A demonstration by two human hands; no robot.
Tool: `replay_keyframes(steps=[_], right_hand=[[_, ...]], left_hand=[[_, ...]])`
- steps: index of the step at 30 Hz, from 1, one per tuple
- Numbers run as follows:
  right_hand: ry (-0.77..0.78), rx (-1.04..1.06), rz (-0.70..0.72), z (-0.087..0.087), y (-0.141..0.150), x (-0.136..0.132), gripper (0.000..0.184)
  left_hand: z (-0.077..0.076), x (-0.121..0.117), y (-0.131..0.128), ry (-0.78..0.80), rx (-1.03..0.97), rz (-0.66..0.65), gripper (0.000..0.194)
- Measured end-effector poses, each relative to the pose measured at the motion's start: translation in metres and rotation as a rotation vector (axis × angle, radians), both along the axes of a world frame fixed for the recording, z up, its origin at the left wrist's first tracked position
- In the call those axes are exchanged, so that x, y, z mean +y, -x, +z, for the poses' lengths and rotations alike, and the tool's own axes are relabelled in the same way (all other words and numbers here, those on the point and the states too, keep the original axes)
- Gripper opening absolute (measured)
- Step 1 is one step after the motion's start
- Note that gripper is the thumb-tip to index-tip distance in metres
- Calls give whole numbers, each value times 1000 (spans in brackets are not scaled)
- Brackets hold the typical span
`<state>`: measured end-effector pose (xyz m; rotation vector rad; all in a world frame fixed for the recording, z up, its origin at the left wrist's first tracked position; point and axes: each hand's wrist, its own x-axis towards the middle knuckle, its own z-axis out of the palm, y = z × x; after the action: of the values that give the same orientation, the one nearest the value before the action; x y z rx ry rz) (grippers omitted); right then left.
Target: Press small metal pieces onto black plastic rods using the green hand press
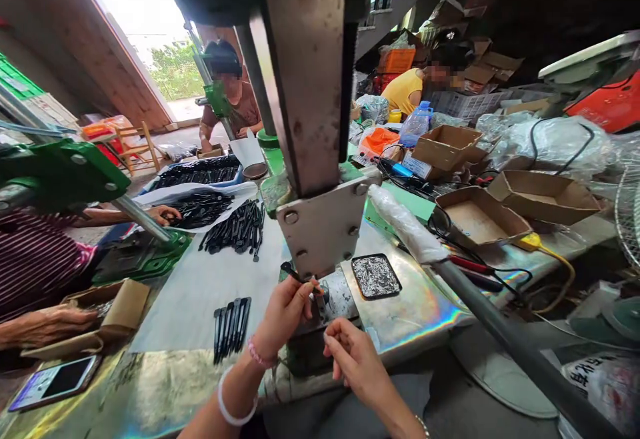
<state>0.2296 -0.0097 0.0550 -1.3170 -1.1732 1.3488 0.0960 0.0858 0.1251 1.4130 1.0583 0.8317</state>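
Pinching a slim black piece (291,271) between thumb and fingers of the left hand (280,305), right at the metal fixture (321,305) under the press (310,92), close to the near edge of the workbench (165,385). Curling the fingers of the right hand (355,359) loosely, just beside, thumb near forefinger; impossible to tell about any tiny part between those tips. Best, judging from here, to grip lightly but firmly, near the working end, and to line the piece up squarely before bearing down. Wise, too, to clear every fingertip from beneath the bolted plate (325,232) before any touch on the wrapped lever (407,225). Over to the right, in from the near edge, showing a dark-rimmed tray (399,289) full of small silvery bits (375,275): handy for taking one at a time, without dragging a sleeve across. Over to the left, lying side by side by the near edge of the white paper (175,312), a tidy row of black pieces (232,329); farther back, a loose heap (235,232), best left apart from that row.
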Motion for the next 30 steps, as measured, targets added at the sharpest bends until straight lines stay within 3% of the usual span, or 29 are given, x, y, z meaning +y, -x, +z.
replay_keyframes(steps=[5, 8, 20, 24, 30], right_hand=[[-35, -19, -6, -2, -1, 0, 22], [-53, -29, -4, -3, -1, 1, 21], [-70, -78, -11, -1, 1, 0, 15], [-70, -88, -19, -1, 1, 1, 15], [-62, -84, -23, 4, -1, 1, 15]], left_hand=[[-7, 12, -8, -226, 277, -86, 34], [-9, 13, -10, -282, 376, -113, 34], [-11, 7, -18, -406, 520, -71, 20], [-12, 7, -18, -419, 574, -79, 25], [-17, 1, -22, -585, 671, -76, 21]])
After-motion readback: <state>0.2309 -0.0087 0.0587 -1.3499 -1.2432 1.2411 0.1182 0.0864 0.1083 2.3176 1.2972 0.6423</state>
